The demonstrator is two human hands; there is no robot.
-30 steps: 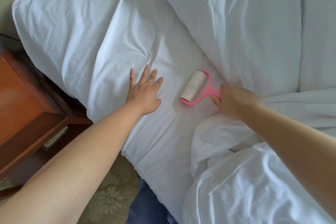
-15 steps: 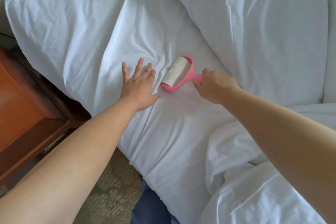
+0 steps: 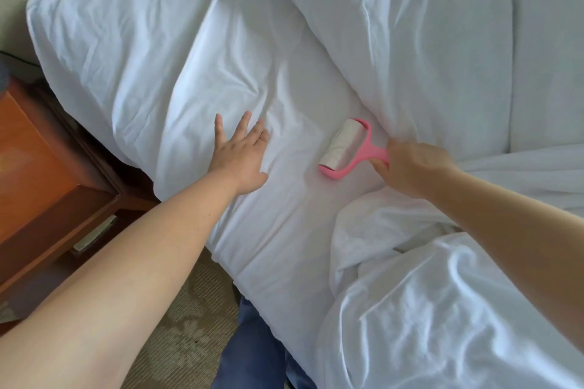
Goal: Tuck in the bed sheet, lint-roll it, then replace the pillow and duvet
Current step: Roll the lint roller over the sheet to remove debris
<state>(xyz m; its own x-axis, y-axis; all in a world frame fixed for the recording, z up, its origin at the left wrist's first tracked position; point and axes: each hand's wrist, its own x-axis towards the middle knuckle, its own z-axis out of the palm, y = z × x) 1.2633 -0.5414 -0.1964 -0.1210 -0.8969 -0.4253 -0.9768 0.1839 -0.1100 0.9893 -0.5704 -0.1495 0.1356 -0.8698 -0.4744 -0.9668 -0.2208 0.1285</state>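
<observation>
Head view: nearest, the bunched duvet (image 3: 442, 309) lies at lower right on the bed sheet (image 3: 284, 230). Beyond it, the right hand (image 3: 410, 167) grips the pink handle of the lint roller (image 3: 344, 148), whose roll rests on the sheet. Well to its left, the left hand (image 3: 240, 158) presses flat, fingers spread. Farther, a pillow (image 3: 126, 57) lies.
</observation>
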